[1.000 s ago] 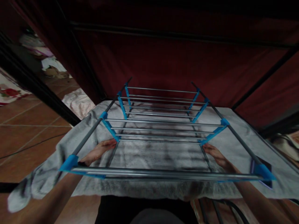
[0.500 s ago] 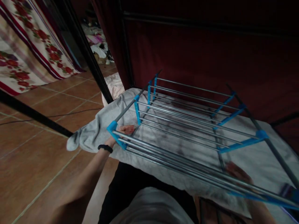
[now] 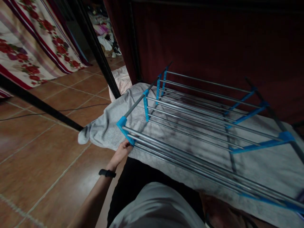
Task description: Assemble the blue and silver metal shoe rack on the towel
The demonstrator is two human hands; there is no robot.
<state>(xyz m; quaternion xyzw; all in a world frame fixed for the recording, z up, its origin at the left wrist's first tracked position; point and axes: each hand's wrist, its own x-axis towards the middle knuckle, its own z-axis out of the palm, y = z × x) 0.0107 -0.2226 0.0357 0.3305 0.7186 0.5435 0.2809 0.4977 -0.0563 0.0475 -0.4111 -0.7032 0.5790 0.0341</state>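
A shoe rack (image 3: 190,120) of thin metal tubes, blue plastic brackets and grey side poles lies on its side over a grey blanket (image 3: 104,126). My left hand (image 3: 123,150), with a dark band at the wrist, is at the rack's near left corner. Its fingers are closed at the lower end of the blue corner bracket (image 3: 127,131), partly hidden behind it. A smeared brownish shape at the bottom edge, right of my lap, seems to be my right hand (image 3: 220,212); its fingers cannot be made out.
Dark metal posts (image 3: 99,53) and a dark red cloth (image 3: 201,47) stand behind the bed. A flowered curtain (image 3: 45,41) hangs at the left above the tiled floor (image 3: 57,152), where a thin cable (image 3: 71,110) runs. Clothes (image 3: 105,41) are piled at the back.
My left hand has come back from inside the rack's left end to the outside of its near corner bracket. My right hand has left the rack's near right side. The view has shifted slightly.
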